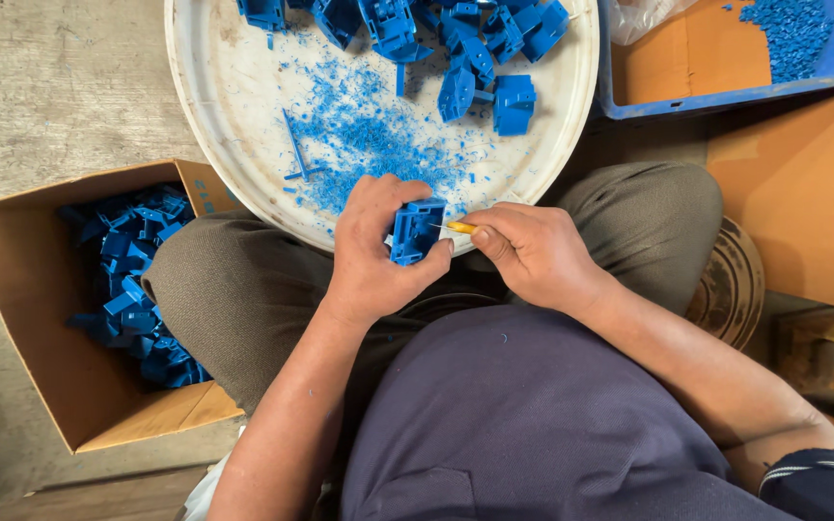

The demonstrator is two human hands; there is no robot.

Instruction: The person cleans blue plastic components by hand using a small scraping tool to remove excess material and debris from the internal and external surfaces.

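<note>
**Inspector:** Start nearest the camera. What do the hands hold?

**Assistant:** The left hand (371,253) is closed around a blue plastic part (416,231), thumb on one side and fingers wrapped over the top, held above the lap at the near rim of the tray. The grip turns one edge of the part toward the other hand. The right hand (531,253) pinches a small yellow-handled blade (459,228), fingers closed tight on it, its tip meeting the part's right edge. I judge the pinch close to the tip is for control.

**Inspector:** And beneath them?

**Assistant:** The person sits with knees apart, and a round white tray (243,106) rests against the lap. Fine blue shavings (369,135) lie scattered across its middle, just beyond the hands. At its far side sits a heap of like blue parts (456,39), within reach.

**Inspector:** To the sides?

**Assistant:** On the left, a cardboard box (21,289) stands open just beside the knee, partly filled with blue parts (132,280). At far right, a blue bin (716,92) lined with cardboard holds blue granules (789,34) in its corner.

**Inspector:** Surface and room?

**Assistant:** No desk; the work sits on a worn grey concrete floor (50,87). Brown cardboard sheets (808,193) lie to the right. Lighting is even.
</note>
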